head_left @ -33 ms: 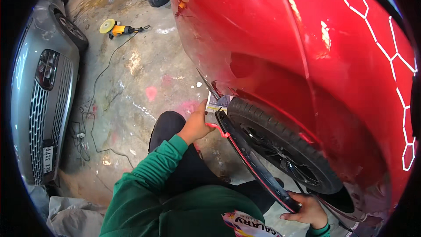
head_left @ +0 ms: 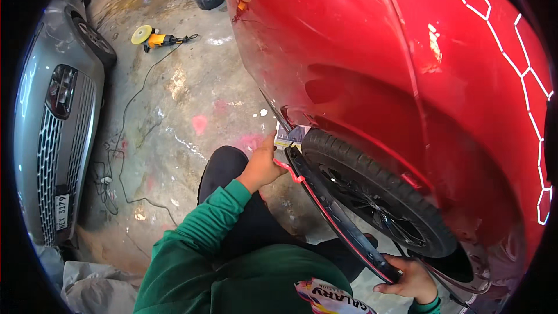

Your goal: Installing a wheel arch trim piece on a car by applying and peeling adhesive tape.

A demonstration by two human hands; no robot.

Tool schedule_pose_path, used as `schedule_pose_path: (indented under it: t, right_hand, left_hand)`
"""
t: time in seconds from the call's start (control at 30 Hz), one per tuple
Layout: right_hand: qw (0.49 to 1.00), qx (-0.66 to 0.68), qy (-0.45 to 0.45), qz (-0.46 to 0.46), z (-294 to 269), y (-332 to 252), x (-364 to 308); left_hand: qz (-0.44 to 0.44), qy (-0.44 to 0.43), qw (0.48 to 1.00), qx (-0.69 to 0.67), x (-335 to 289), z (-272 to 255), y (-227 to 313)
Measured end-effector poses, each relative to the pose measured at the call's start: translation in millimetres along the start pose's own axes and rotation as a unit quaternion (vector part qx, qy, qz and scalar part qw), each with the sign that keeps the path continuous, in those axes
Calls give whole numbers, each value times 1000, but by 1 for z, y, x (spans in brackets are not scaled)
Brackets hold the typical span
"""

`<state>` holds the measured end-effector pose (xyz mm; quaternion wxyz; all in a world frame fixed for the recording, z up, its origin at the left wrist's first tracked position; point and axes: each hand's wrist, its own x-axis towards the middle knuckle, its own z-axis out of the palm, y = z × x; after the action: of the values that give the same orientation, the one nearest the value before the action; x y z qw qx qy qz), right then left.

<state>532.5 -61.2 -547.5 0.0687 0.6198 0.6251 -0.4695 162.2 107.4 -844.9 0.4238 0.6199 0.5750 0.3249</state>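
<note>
– What stood around you?
– The red car [head_left: 360, 40] and its tire [head_left: 354, 158] crowded your right, the tire just beside the curved trim [head_left: 340, 218]. A corded polisher [head_left: 156, 39] lay well apart on the concrete floor [head_left: 180, 113], to your left.
– And your hands?
– Your right hand [head_left: 411, 280] gripped the trim's near end; your left hand [head_left: 261, 167], elbow bent, pinched a red strip [head_left: 296, 177] beside the far end.
– The trim itself?
– Slim and black, it slanted between you and the tire; the strip looked thin and pliant, the tread grooved.
</note>
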Motion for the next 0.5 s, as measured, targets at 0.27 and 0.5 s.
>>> schedule_pose_path:
  t: [0.27,0.5]
  right_hand:
    - [1000,-13,-3,-14,0,-23,10]
    - [999,45,-23,14,9,-22,22]
  left_hand:
    - [41,78,996,12,8,16,-7]
    - [13,103,995,6,24,24,-6]
